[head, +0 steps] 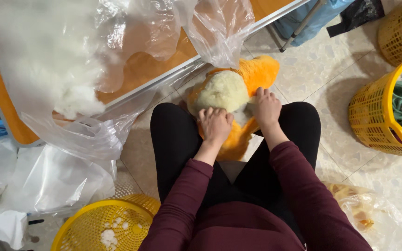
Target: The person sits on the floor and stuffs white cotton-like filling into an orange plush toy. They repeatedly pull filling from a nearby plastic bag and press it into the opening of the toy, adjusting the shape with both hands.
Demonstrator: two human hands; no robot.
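Left hand [215,124], right hand [266,106] grip orange plush toy [238,88] — long axis pointing away.

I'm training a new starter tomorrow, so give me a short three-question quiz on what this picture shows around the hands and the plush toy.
1. True or false: both hands, the left hand and the right hand, rest on the orange plush toy.
2. Where does the plush toy lie?
A. in a basket
B. between the person's knees, over the tiled floor
C. on the table
3. Fill in: the clear plastic bag at upper left holds white ____.

Key
1. True
2. B
3. Stuffing fibre; a few tufts also lie in the yellow basket at lower left.
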